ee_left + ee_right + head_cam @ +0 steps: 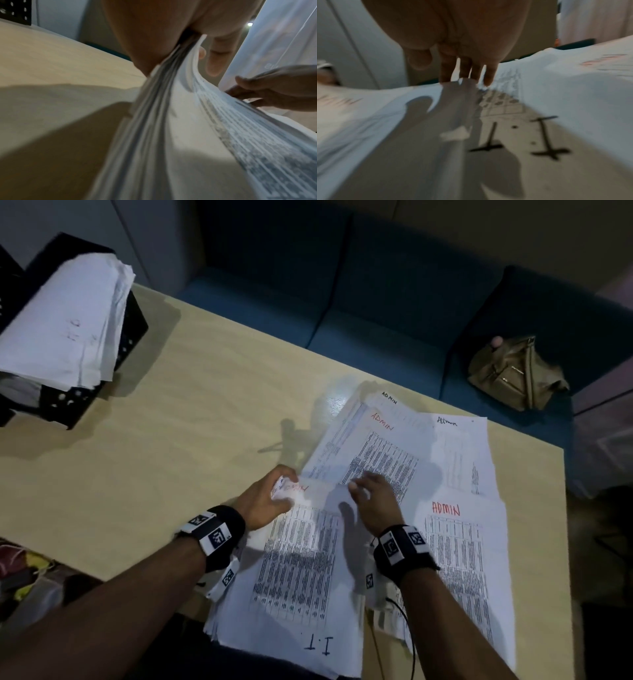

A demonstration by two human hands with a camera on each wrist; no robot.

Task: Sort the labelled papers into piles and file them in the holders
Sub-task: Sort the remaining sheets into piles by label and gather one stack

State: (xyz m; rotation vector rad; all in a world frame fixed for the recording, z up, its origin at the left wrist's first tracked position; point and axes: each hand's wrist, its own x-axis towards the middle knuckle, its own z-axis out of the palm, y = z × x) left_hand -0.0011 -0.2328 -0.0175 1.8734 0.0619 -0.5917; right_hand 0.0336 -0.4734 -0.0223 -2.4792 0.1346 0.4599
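- The left hand is clamped on the far edge of the stack, thumb on top and fingers under; the left wrist view shows many sheets bunched in that grip, bowed upward.
- The right hand lies with its fingers nearly straight and slightly spread, tips pressing on the paper at the stack's far end; it grips nothing that I can see.
- The stack sits on the counter right in front of the person, its top sheet marked "I.T" at the near end. A red label on the curled corner under the left hand is too blurred to read.
- The ADMIN pile lies just to the right and beyond, loosely fanned, touching and partly overlapping the stack.
- The step looks like peeling or checking the upper sheets to read their labels. To do it well: lift only one sheet with the left thumb, keep the right fingertips holding the rest flat, and read the label before moving anything.
- The piles overlap, so a sheet dragged sideways could pull ADMIN pages askew; lift clear instead of sliding.
- The ADMIN pile reaches close to the counter's right edge, with little spare room there; a push that way risks sheets going over.
- Open counter lies to the left, between the stack and the black holder, which already carries papers; that looks the best spot for an I.T pile.
- The stack's near end overhangs the counter's front edge, so pulling it nearer is unwise.
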